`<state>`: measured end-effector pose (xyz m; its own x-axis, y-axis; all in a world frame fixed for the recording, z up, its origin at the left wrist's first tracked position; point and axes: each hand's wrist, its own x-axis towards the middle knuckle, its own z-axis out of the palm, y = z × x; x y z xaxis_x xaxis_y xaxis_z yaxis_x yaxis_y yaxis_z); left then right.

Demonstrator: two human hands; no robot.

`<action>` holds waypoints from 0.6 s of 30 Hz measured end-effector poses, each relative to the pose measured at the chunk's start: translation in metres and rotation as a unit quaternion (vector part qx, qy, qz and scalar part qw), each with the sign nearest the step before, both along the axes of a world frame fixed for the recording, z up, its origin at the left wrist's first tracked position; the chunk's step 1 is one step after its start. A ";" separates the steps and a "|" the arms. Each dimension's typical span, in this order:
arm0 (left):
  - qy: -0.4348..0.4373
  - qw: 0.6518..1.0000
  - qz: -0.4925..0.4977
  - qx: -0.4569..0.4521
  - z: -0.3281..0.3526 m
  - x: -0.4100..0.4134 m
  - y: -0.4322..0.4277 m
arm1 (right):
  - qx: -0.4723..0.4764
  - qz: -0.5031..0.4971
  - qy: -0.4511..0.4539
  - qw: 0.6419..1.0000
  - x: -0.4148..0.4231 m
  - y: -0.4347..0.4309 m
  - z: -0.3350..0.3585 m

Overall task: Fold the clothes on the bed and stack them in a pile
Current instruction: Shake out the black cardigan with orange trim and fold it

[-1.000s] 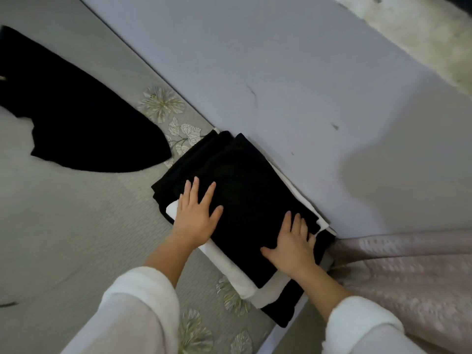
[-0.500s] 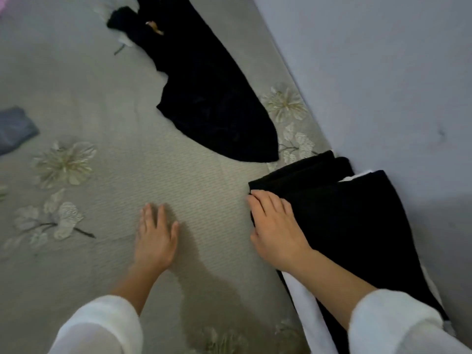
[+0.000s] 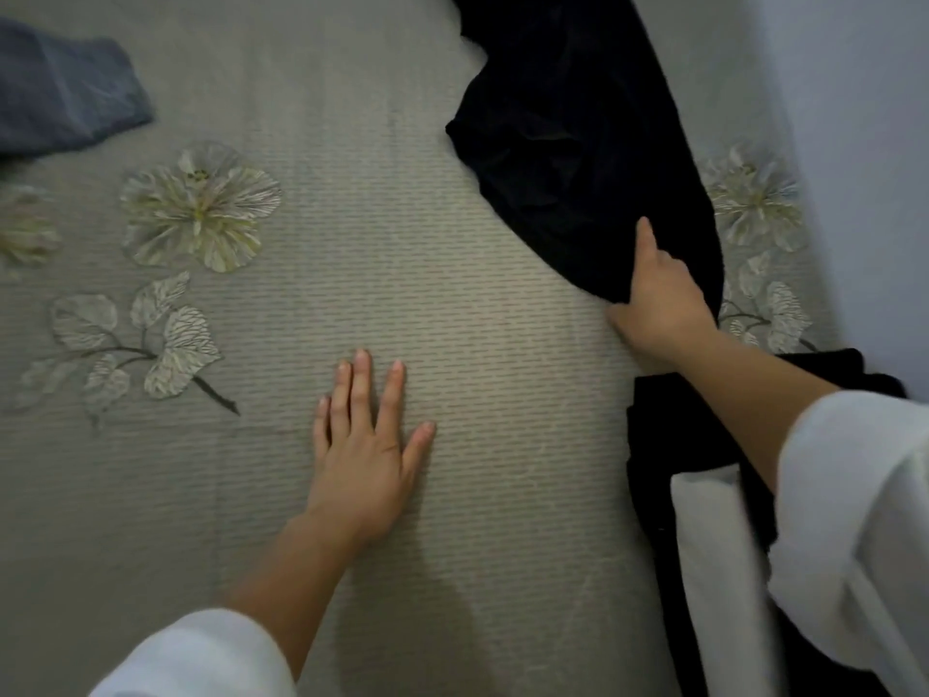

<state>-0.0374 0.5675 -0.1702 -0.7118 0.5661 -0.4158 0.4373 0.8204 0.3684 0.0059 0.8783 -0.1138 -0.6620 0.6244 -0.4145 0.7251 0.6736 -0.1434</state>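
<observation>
The left hand (image 3: 369,455) is lying flat on the grey ribbed bedspread with embroidered pale flowers (image 3: 281,304), palm down, fingers spread wide, forearm running back to a white sleeve (image 3: 196,656). The right hand (image 3: 658,304) is reaching forward, index finger stretched out, pinching the near edge of the loose crumpled black garment (image 3: 578,143). Directly nearer than that garment, under the right forearm, the folded pile of black and white clothes (image 3: 704,520) is sitting. Far left of it, a blue-grey cloth (image 3: 60,88) is lying.
</observation>
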 end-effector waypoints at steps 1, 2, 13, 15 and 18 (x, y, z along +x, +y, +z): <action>-0.001 1.000 -0.003 0.004 -0.002 0.000 0.000 | 0.013 -0.008 0.009 1.000 -0.004 0.003 -0.002; -0.002 1.000 -0.004 0.007 -0.003 -0.001 0.000 | 0.026 -0.019 0.023 0.999 -0.009 0.003 -0.003; -0.211 0.931 0.190 0.230 0.018 -0.026 -0.004 | -0.320 0.034 0.097 0.942 0.031 -0.169 -0.020; -0.329 0.820 0.313 0.348 0.030 -0.029 -0.017 | -0.375 0.056 0.058 0.923 0.059 -0.203 -0.017; -0.419 0.711 0.418 0.380 0.042 -0.003 -0.054 | -0.434 0.115 -0.016 0.893 0.100 -0.257 -0.011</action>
